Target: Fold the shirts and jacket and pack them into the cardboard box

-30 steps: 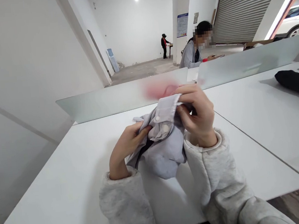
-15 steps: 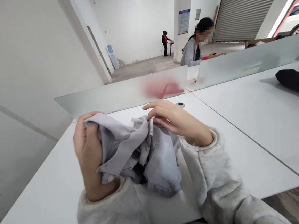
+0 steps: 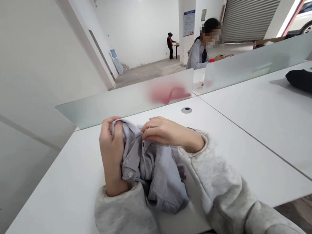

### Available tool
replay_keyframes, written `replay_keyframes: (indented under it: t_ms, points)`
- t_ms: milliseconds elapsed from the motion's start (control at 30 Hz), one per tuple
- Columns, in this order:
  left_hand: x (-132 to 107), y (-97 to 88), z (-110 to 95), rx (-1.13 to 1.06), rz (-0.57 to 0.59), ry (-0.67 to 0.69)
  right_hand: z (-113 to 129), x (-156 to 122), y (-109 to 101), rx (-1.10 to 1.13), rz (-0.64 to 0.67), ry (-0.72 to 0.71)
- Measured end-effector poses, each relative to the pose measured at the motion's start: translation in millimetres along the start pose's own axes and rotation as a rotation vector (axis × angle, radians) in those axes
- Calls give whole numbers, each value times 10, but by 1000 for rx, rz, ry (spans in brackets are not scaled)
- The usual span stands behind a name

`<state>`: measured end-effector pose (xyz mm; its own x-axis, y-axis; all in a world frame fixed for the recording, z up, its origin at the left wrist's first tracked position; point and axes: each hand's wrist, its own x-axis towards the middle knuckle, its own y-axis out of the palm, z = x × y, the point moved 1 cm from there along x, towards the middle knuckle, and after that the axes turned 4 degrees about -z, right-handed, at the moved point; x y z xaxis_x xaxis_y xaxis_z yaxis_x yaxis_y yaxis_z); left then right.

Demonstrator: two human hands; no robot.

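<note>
One garment [image 3: 165, 181]: grey, crumpled, at the near part of the white desk [image 3: 56, 198]; whether its lower end rests there cannot be told.
Left hand [image 3: 111, 146]: thumb and fingers pinching the garment's upper left edge.
Right hand [image 3: 164, 131]: fingers bent over a fold near the top; thumb hidden, so the grip cannot be told.
Button [image 3: 130, 174]: on the garment, beside the left wrist.
Screen [image 3: 111, 102]: frosted, along the desk's far edge.
Black bundle [image 3: 308, 82]: on the desk, far right.

Garment [image 3: 165, 180] partly behind right hand [image 3: 166, 131]
</note>
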<state>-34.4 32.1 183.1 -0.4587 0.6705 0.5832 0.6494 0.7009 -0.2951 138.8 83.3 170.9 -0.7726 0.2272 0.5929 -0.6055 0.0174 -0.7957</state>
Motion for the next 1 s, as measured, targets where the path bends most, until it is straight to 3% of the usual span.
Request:
replay_keyframes:
  t_ms: [133,267,333,500,567,700,867,1000]
  points:
    - [3,33,28,113,225,242,-52,19,72,-37,-44,25]
    - [-39,24,-6,228,570,519,-73,-15,-14,-17,-148,81]
    - [-69,2,-46,282,673,536,-62,-32,-69,3,-175,97]
    - [-105,-50,-116,375,727,412,-17,-41,-126,22,-173,87]
    - [-87,-53,-103,399,698,349,-11,-42,-134,26,-189,82]
    - [-18,-38,-47,271,444,346,-23,-66,-160,39,-240,106]
    - [21,-43,64,-104,83,60,-18,-115,-190,78,-260,194]
    - [10,-51,73,-234,63,-76,25,-120,-221,137,-163,224]
